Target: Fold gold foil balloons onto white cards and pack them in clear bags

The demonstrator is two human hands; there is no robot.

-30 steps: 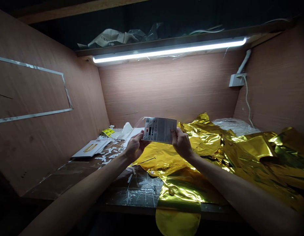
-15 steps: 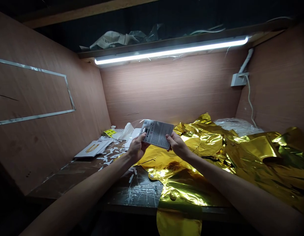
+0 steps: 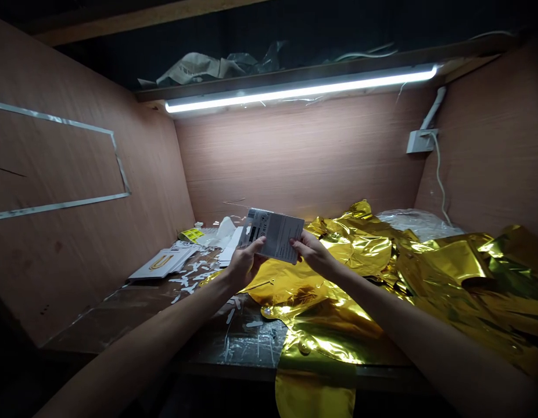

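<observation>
Both of my hands hold a flat grey packet (image 3: 278, 229) with small printed text and a barcode, tilted above the worktop. My left hand (image 3: 246, 261) is closed on its lower left edge, thumb on the printed face. On the right edge, my right hand (image 3: 311, 248) pinches it, thumb in front; the fingers behind are hidden. Under and beyond my hands spreads crumpled gold foil (image 3: 334, 290), which looks like flat foil balloons. Left of my left hand lie white cards (image 3: 229, 247) and scattered white paper scraps (image 3: 190, 277).
A stack of white cards with a gold U shape (image 3: 158, 264) lies at the left, near a yellow label sheet (image 3: 191, 234). Clear plastic (image 3: 417, 223) is bunched at the back right. A lit tube (image 3: 304, 90) crosses above. Wooden walls enclose three sides; a cable (image 3: 441, 180) hangs right.
My left thumb has slid slightly right and down over the packet's face. A clear film that stuck out at the packet's upper left no longer shows there. The view has shifted slightly.
</observation>
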